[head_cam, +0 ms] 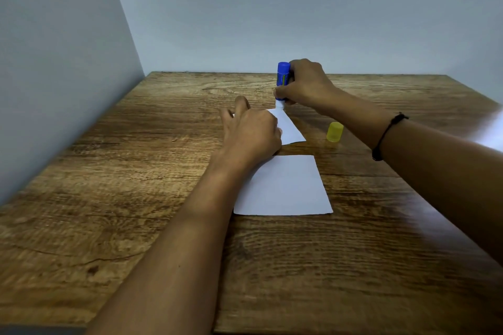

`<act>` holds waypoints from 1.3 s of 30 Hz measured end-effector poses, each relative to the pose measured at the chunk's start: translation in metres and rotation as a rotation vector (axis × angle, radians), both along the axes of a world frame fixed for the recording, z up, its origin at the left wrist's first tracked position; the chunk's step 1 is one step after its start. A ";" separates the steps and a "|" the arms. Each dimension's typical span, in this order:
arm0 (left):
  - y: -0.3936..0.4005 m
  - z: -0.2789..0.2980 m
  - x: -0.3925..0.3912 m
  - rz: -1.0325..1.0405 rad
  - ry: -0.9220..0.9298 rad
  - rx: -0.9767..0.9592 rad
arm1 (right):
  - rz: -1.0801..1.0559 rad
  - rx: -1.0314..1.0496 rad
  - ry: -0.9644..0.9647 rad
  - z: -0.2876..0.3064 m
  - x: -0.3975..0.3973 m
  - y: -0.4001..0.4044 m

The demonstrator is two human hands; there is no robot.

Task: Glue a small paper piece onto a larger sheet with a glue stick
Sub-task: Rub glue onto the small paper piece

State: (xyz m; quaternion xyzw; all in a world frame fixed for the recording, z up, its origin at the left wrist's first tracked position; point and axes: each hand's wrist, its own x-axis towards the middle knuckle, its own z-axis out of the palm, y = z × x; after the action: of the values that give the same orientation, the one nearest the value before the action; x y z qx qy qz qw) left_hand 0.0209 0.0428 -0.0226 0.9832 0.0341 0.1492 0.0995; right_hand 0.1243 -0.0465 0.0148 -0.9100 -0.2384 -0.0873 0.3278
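Note:
A small white paper piece (290,128) lies on the wooden table (136,171), partly under my left hand (250,133), which presses flat on its left part. My right hand (304,81) grips a blue glue stick (283,76) held upright, its white tip touching the far corner of the small piece. A larger white sheet (285,187) lies flat just nearer to me; my left wrist covers its upper left corner. The glue stick's yellow cap (334,132) stands on the table to the right of the small piece.
Grey walls close off the table on the left and at the back. A black cord bracelet (386,134) is on my right wrist. A blurred white shape (490,130) shows at the right edge of the view.

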 end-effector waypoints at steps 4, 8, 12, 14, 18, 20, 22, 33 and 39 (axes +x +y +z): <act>0.000 -0.001 0.000 0.003 -0.002 0.008 | 0.010 -0.025 0.008 0.001 -0.006 -0.004; 0.000 -0.001 0.000 0.014 0.007 0.014 | 0.048 -0.023 0.040 0.004 -0.016 -0.014; 0.000 -0.001 0.001 0.037 0.025 0.035 | 0.092 -0.031 0.072 0.007 -0.028 -0.022; 0.000 -0.002 0.001 0.038 0.022 0.038 | 0.095 -0.049 0.065 0.007 -0.034 -0.025; 0.000 -0.002 0.002 0.033 0.014 0.041 | 0.098 -0.075 0.051 0.008 -0.044 -0.032; 0.000 -0.002 0.001 0.036 0.014 0.041 | 0.120 -0.076 0.060 0.008 -0.047 -0.035; 0.000 -0.002 0.001 0.040 0.013 0.042 | 0.128 -0.080 0.059 0.007 -0.051 -0.038; 0.001 -0.004 0.001 0.061 0.002 0.074 | 0.124 -0.057 0.059 0.004 -0.058 -0.049; 0.004 -0.004 0.002 0.072 0.029 0.055 | 0.114 -0.078 0.046 0.002 -0.055 -0.052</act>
State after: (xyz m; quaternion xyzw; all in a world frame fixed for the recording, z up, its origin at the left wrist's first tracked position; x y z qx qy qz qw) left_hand 0.0229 0.0467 -0.0261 0.9857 0.0670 0.1393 0.0664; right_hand 0.0698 -0.0981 0.0173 -0.9088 -0.2855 -0.0381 0.3018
